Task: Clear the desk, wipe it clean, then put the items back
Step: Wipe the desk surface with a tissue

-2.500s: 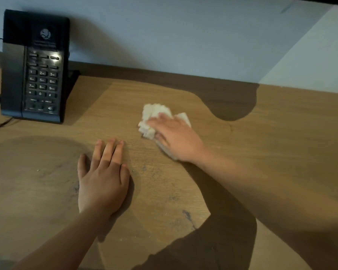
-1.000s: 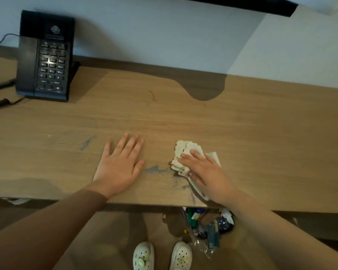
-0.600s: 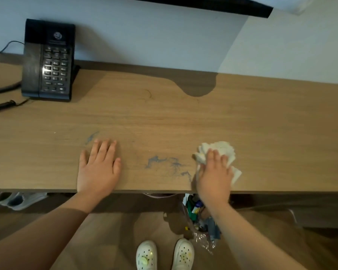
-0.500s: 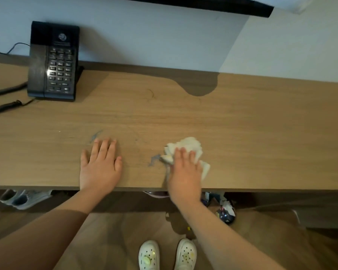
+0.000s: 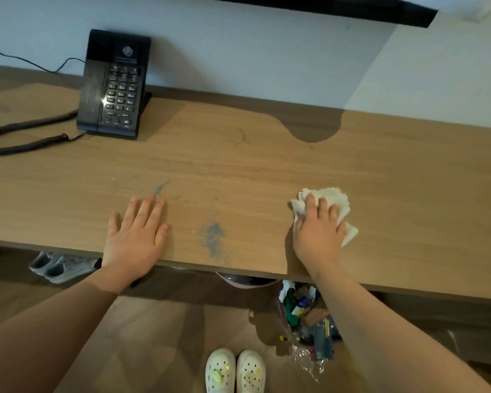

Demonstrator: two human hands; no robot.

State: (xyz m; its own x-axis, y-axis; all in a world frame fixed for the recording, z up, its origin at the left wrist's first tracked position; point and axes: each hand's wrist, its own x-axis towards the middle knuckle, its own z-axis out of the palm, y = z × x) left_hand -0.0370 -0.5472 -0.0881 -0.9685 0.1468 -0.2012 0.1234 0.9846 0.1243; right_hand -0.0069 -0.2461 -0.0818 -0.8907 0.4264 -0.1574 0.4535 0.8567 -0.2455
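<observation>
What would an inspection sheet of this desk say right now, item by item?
Surface: wooden desk; grey dusty smear near the front edge; smaller grey streak by the left fingertips.
Job's things: crumpled white cloth, right of the smear.
Clutter: black desk phone at back left.
Hands: left hand flat on the desk, holding nothing; right hand presses on the cloth.
Cables: coiled phone cord on the desk; thin wire left of the phone.
Surroundings: bagged rubbish and grey shoes under the desk; white clogs on the person's feet.
</observation>
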